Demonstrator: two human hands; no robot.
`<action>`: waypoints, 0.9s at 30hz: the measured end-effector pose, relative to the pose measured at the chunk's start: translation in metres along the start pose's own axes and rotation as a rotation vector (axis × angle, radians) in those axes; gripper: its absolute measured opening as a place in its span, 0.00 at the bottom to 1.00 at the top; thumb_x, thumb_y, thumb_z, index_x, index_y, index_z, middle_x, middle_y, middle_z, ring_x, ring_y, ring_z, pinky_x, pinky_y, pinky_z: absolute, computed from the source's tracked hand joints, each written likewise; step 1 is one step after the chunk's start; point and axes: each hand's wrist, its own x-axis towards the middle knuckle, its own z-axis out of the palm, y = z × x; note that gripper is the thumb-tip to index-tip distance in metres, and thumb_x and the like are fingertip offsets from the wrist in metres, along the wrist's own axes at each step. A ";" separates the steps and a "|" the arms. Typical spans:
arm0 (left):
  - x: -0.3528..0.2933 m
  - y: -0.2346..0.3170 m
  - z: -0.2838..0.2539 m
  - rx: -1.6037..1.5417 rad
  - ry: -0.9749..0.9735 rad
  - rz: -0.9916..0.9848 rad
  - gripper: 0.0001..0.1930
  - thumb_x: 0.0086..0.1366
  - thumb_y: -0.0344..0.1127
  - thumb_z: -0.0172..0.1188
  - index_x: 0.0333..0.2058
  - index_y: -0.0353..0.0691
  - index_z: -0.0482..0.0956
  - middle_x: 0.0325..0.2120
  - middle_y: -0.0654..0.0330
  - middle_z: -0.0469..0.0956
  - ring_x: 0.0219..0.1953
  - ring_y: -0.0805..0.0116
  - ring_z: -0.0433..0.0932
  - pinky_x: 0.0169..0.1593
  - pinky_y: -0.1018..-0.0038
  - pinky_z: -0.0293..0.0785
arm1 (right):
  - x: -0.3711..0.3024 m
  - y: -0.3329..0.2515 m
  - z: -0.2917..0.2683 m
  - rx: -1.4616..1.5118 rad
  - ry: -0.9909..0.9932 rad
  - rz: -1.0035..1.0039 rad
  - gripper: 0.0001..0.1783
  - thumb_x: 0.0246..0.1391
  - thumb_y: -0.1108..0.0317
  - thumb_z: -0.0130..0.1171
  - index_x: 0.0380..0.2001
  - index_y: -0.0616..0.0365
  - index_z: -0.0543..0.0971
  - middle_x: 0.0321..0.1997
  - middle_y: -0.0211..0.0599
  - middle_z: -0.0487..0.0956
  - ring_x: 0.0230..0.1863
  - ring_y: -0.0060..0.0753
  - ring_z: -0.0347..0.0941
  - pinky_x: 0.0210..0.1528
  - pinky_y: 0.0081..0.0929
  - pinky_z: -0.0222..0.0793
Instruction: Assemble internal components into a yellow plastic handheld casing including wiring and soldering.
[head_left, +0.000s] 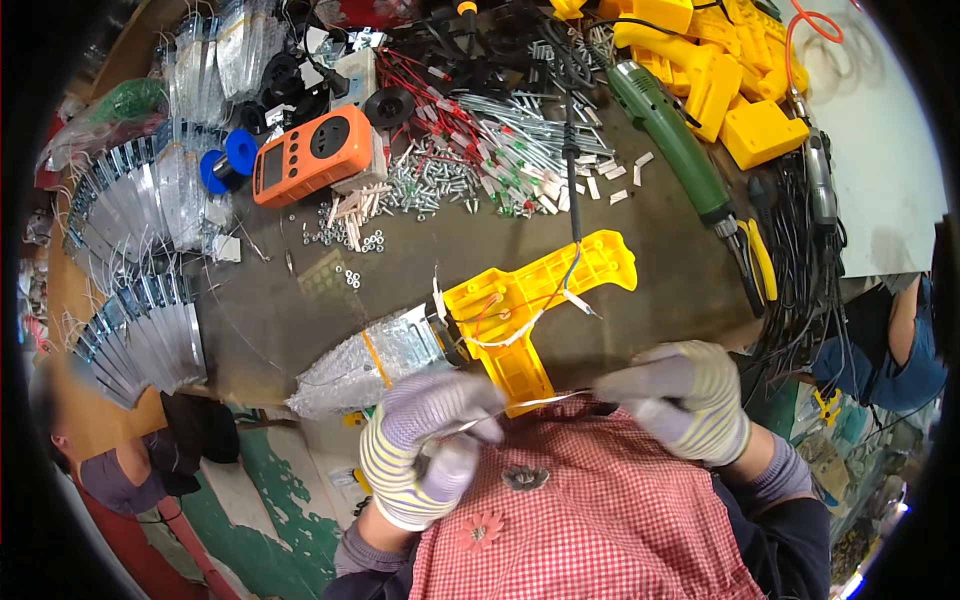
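A thin whitish wire or sleeve [555,399] stretches between my two gloved hands, in front of my checked apron. My left hand [425,440] is closed on one end of it, fingers pinched. The other end runs into the pinched fingers of my right hand [685,400]. Just beyond them lies a yellow plastic housing half [590,262], its hollow side up, with blue, red and white wires across it. A bubble-wrapped metal part [375,355] joins its left end. A black cable [571,150] comes down to the handle.
Behind lie an orange meter [315,155], a blue spool [228,162], loose screws [430,180], nuts and red wires. A green electric tool [670,140] and yellow-handled pliers [760,260] lie right, below yellow housings [765,132]. Metal strips [140,330] fan out left. Other people sit at both sides.
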 end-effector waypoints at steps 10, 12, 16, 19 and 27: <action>0.014 -0.017 -0.013 1.169 -0.546 0.360 0.25 0.54 0.46 0.67 0.48 0.38 0.81 0.54 0.53 0.78 0.21 0.66 0.77 0.25 0.71 0.75 | -0.007 -0.011 0.003 0.000 0.217 0.352 0.09 0.54 0.75 0.61 0.39 0.58 0.85 0.30 0.41 0.84 0.29 0.34 0.81 0.34 0.25 0.75; 0.014 -0.023 -0.016 1.146 -0.548 0.384 0.25 0.54 0.46 0.67 0.49 0.38 0.81 0.54 0.52 0.78 0.20 0.67 0.76 0.24 0.72 0.75 | 0.002 -0.010 0.007 -0.076 0.217 0.294 0.09 0.54 0.75 0.61 0.39 0.57 0.85 0.28 0.42 0.83 0.25 0.42 0.80 0.31 0.29 0.75; 0.012 -0.027 -0.019 1.105 -0.547 0.392 0.25 0.54 0.47 0.67 0.47 0.38 0.82 0.55 0.52 0.78 0.18 0.70 0.74 0.23 0.74 0.74 | 0.021 -0.008 0.010 -0.042 0.121 0.359 0.09 0.54 0.73 0.61 0.39 0.57 0.85 0.27 0.43 0.82 0.25 0.41 0.80 0.31 0.30 0.75; 0.012 -0.028 -0.020 1.107 -0.562 0.364 0.24 0.54 0.48 0.67 0.45 0.39 0.83 0.55 0.53 0.78 0.17 0.72 0.73 0.23 0.74 0.74 | 0.036 -0.008 0.013 0.030 0.028 0.368 0.10 0.55 0.72 0.60 0.39 0.58 0.85 0.26 0.43 0.82 0.25 0.41 0.80 0.30 0.32 0.74; 0.014 -0.034 -0.019 1.077 -0.566 0.397 0.23 0.55 0.49 0.67 0.45 0.41 0.84 0.53 0.55 0.79 0.17 0.73 0.73 0.23 0.73 0.73 | 0.062 0.009 0.035 0.085 0.035 0.140 0.11 0.54 0.70 0.57 0.39 0.59 0.83 0.29 0.44 0.82 0.30 0.50 0.80 0.35 0.38 0.76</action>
